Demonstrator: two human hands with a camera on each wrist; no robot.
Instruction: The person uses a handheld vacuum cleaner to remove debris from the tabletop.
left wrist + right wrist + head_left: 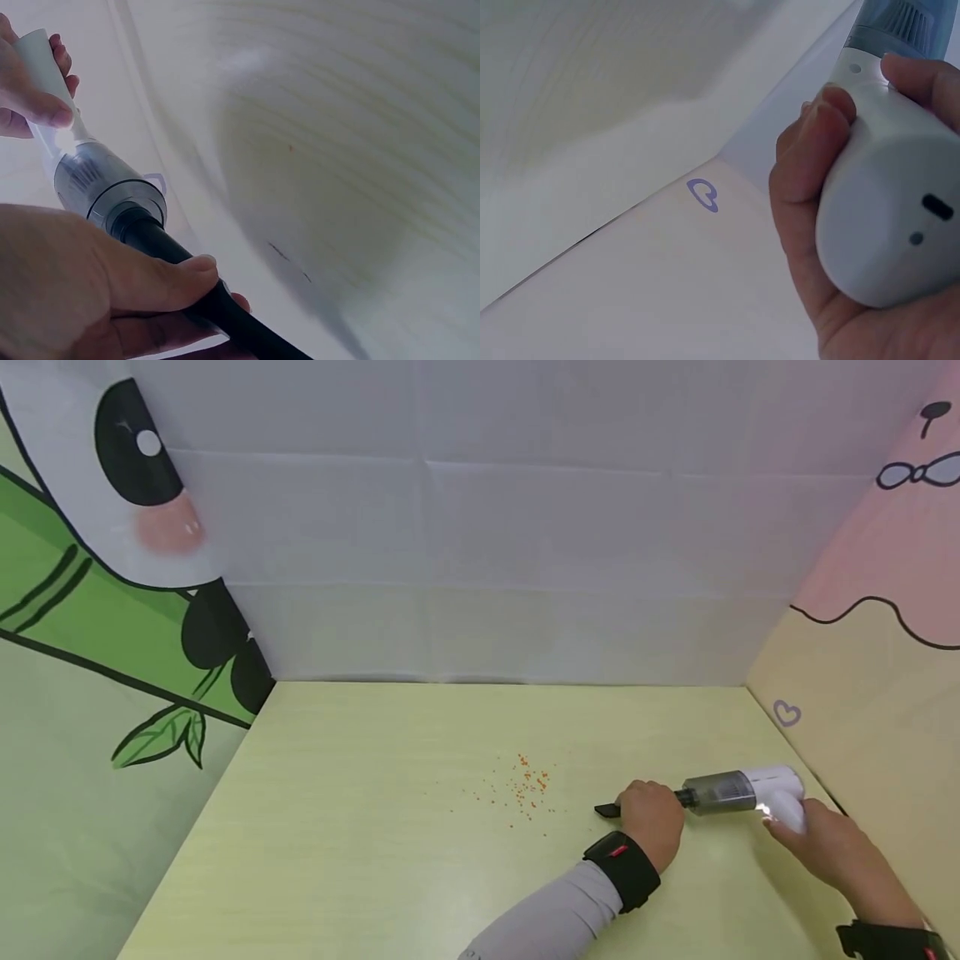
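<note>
A white handheld vacuum cleaner [776, 785] with a clear grey dust cup [722, 792] is held over the right side of the table. My right hand [840, 847] grips its white body, fingers wrapped around it in the right wrist view, thumb near the cup. With thumb and fingers, my left hand [652, 820] holds the black nozzle [161, 244] at the front of the cup. The nozzle's flat tip [607, 811] sticks out left of that hand. Small orange crumbs [529, 785] lie scattered on the table, left of the tip.
The pale yellow table [337, 827] meets a plain light wall [480, 568] at the back. A printed side wall [885, 710] with a small heart stands close to the right hand; another printed panel [90, 827] borders the left.
</note>
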